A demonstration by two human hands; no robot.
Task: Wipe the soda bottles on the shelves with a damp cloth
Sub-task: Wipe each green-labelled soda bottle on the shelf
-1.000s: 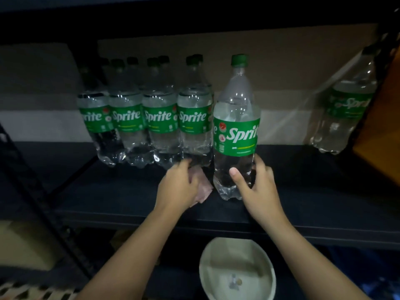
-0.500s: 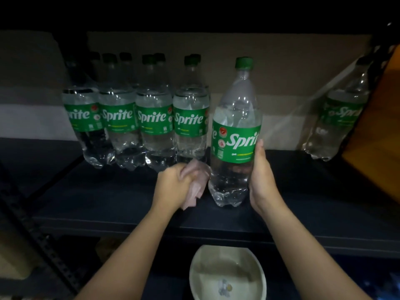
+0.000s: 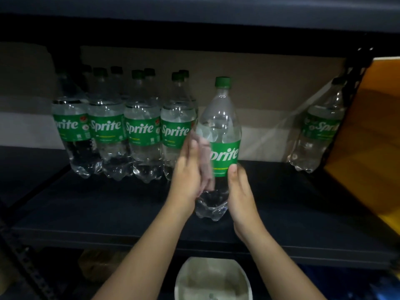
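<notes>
1. At the left of the frame, a row of Sprite bottles (image 3: 140, 128) stands upright on the dark shelf (image 3: 97, 208), packed label to label, with more green caps showing behind. None of these is being handled.
2. Left of centre, the left hand (image 3: 188, 169) presses a pinkish cloth (image 3: 205, 161) flat against the left flank of the front bottle (image 3: 219, 135). The fingers look straight and point upward, palm turned toward the plastic, though the hand and cloth are blurred, so I cannot tell how the thumb sits.
3. At centre, that bottle stands upright near the shelf's front edge, apart from the row, its long axis vertical and its green cap (image 3: 222, 81) at the top.
4. Just right of it, the right hand (image 3: 240, 191) grips the lower body from the right side, the thumb lying on the bottom edge of the label, steadying it.
5. The key relation: the bottle sits squarely between both hands, cloth to its left, so I would judge the wiping stroke should run along the vertical axis while the right hand holds or turns it.
6. Far right, another bottle (image 3: 320, 131) leans alone. At the bottom centre, a pale basin (image 3: 213, 278) sits below the shelf.
</notes>
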